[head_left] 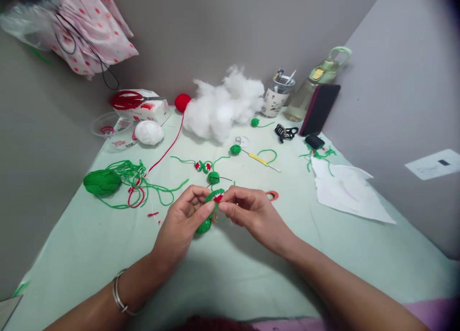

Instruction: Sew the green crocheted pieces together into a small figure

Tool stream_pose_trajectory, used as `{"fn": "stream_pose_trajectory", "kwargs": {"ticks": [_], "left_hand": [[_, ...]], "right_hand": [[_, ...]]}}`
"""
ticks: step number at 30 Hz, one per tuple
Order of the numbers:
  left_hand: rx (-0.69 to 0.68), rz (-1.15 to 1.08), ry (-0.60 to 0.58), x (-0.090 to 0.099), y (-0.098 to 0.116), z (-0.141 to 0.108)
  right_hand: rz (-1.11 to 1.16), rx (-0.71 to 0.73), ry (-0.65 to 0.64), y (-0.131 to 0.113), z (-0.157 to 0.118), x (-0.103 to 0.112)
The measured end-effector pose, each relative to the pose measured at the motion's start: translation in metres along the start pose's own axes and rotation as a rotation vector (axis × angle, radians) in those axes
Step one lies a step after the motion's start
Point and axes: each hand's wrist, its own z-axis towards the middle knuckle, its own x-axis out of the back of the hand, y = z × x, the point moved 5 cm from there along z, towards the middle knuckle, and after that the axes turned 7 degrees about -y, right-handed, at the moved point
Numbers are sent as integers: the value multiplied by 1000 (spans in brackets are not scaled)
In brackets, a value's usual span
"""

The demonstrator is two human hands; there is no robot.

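Grey walls [294, 24] border the pale green desk [108, 245]. Left hand [183, 218] and right hand [253, 210] both pinch a crocheted piece [212, 195].

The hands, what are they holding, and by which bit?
The left hand holds a green, white and red yarn piece by its left side. The right hand is at its right end, but its grip is unclear.
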Motion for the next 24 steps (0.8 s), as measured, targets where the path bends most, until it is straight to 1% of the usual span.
{"fn": "stream_pose_trajectory", "kwargs": {"ticks": [3,5,8,13,15,17,21,24], "left_hand": [[-5,39,12,2,2,1],[-42,74,27,5,3,1],[-158,148,30,7,8,-1],[-390,289,-13,3,18,-4],[-450,318,-27,0,21,-4],[-426,305,-47,-2,20,-3],[-180,175,-112,-4,9,1],[-38,121,-108,0,4,3]], "right_hand": [[-14,-10,-16,4,1,1],[-41,-33,-21,9,2,3],[-59,-31,-13,12,3,6],[-129,73,52,7,3,10],[-132,103,64,6,1,10],[-100,129,49,4,-2,7],[-46,89,-59,4,-5,1],[6,45,-97,3,-3,2]]}}
